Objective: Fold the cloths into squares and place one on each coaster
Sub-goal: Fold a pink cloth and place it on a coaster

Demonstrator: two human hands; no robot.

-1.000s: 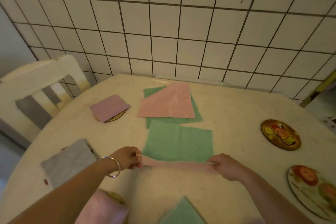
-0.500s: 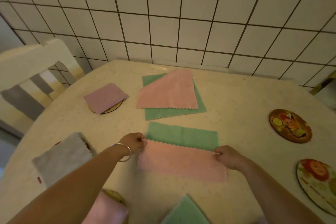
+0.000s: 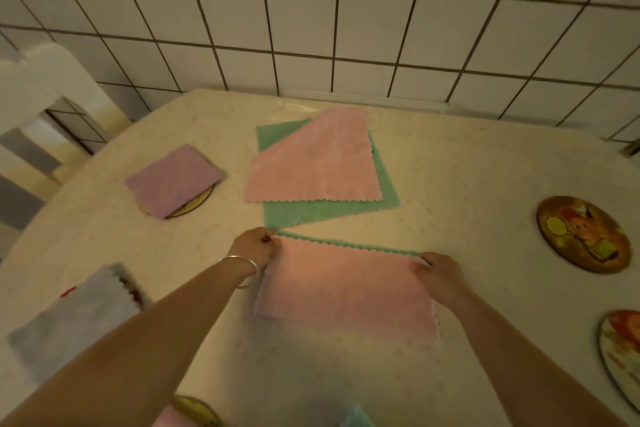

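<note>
Since half a second ago, the pink cloth (image 3: 346, 291) is being carried farther from the person, so only a thin strip of the green cloth beneath (image 3: 346, 245) is being left uncovered at its far edge. At far left a grey folded cloth (image 3: 69, 322) is being seen; the purple folded cloth (image 3: 173, 180) is lying on a coaster (image 3: 197, 206). The pink cloth's far left corner is being pinched by the left hand (image 3: 254, 248), which wears a bangle (image 3: 239, 267); the far right corner is being pinched by the right hand (image 3: 440, 274). Its long axis is running left to right on the table (image 3: 467, 184). A second pink cloth (image 3: 311, 163) is lying on a second green one (image 3: 329, 215) behind. A bare picture coaster (image 3: 583, 234) is sitting at right. No writing is readable.
</note>
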